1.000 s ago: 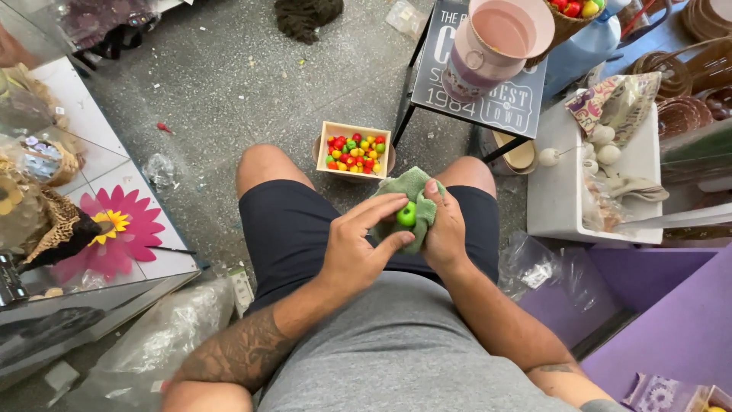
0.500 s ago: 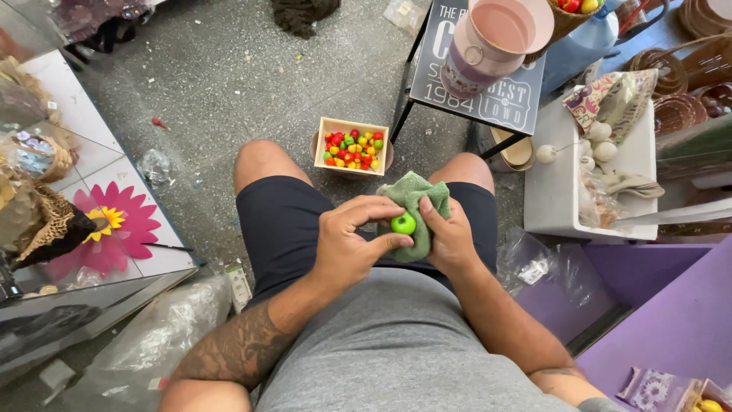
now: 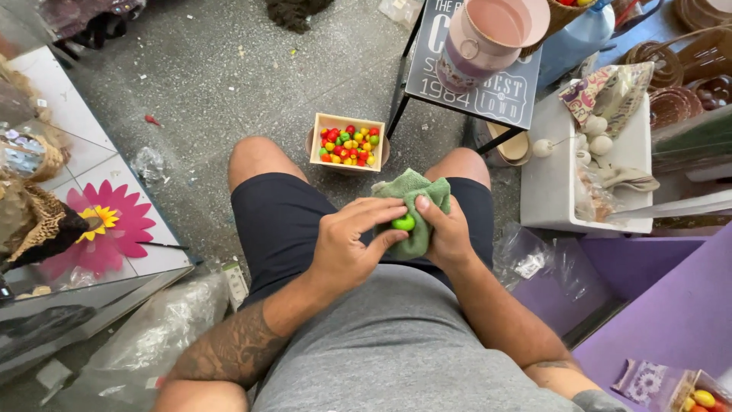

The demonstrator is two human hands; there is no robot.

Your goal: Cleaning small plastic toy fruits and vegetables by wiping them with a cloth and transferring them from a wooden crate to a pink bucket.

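In the middle of the frame, the left hand (image 3: 352,248) holds a small green ball (image 3: 403,223) between thumb and fingers, which are curled narrow around it. The right hand (image 3: 444,231) grips a green cloth (image 3: 415,192) from below, with its thumb up against the ball and its fingers closed in the cloth. The ball lies on the cloth, above the right thigh. Higher in the frame, on the grey floor (image 3: 213,84) between the knees, stands a small wooden box (image 3: 347,141) full of red, yellow and green balls.
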